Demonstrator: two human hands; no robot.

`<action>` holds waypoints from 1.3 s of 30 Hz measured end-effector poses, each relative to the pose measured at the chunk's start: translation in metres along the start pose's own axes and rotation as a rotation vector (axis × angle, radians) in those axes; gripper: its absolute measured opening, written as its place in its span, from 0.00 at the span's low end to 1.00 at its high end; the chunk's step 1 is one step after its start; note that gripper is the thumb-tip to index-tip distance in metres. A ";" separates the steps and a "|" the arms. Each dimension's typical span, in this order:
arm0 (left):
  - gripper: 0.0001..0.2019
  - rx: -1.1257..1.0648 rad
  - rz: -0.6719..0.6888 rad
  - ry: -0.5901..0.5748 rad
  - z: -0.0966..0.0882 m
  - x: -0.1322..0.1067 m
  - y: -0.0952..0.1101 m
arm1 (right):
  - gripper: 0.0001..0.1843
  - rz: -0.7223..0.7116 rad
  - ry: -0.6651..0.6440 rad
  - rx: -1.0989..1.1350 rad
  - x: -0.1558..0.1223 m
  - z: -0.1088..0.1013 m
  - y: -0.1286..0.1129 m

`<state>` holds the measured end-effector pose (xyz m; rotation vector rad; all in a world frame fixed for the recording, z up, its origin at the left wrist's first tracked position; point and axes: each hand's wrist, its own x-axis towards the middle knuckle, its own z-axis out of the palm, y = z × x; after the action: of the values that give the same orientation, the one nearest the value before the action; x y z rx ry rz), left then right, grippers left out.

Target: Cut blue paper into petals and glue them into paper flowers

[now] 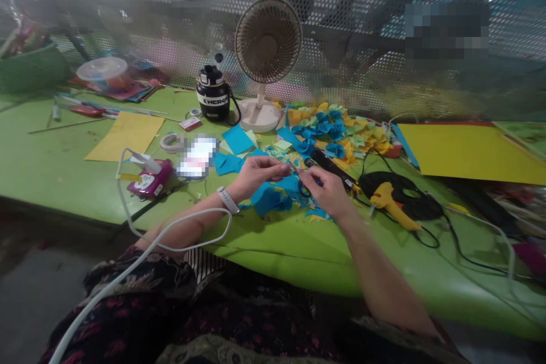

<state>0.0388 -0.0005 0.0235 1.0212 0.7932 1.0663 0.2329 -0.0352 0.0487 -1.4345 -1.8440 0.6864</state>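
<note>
Holding scissors (293, 166) in the right hand (323, 189), over the near middle of the green table (46, 165). Pinching narrowly with the left hand (261, 174) just left of them; cannot tell on what. Surrounded by blue paper (268, 200), with paper flowers (322, 127) beyond, a glue gun (393, 207) right, a phone (198, 157) left, a fan (268, 41) far.

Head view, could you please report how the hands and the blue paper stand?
Left hand pinched shut, contents unclear; right hand gripping apparent scissors. Blue paper scattered beneath both. White cable crossing left forearm in view.
</note>
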 end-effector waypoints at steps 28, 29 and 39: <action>0.14 0.148 0.302 -0.004 0.001 -0.004 -0.007 | 0.24 -0.010 -0.003 0.070 -0.001 0.001 0.001; 0.15 0.147 0.297 -0.003 0.002 -0.004 -0.007 | 0.24 -0.011 -0.002 0.072 -0.001 0.001 0.001; 0.14 0.126 0.271 -0.007 0.004 -0.006 -0.004 | 0.23 -0.016 -0.007 0.061 -0.001 0.001 0.003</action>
<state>0.0415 -0.0080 0.0209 1.2647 0.7371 1.2534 0.2339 -0.0350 0.0460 -1.3781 -1.8225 0.7348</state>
